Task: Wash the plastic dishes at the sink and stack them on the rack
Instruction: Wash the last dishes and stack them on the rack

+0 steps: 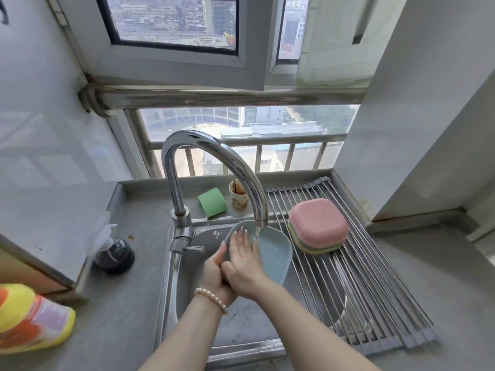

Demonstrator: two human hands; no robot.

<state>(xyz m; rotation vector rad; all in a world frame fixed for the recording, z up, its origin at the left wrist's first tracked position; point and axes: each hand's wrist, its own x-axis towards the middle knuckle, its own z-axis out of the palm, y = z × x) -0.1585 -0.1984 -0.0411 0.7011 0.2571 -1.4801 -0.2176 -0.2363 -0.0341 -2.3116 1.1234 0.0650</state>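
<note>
- Blue plastic dish [273,253], smooth w/ rounded corners, tilted over steel sink [187,263], water from curved chrome faucet [214,156] running into it.
- L hand [214,271] grips its left rim from behind; R hand [243,255] flat inside, fingers straight, pressing the wet surface.
- Stack of dishes [317,226], pink on top, upside down on metal-rod rack [348,277] just beside.

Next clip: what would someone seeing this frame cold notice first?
Centre frame, a pale blue dish is held over the sink under water running from the tall chrome tap; the left hand holds its near edge while the right hand lies flat inside it. To the right, a stack of upturned dishes, pink on top, sits on the wire rack.
</note>
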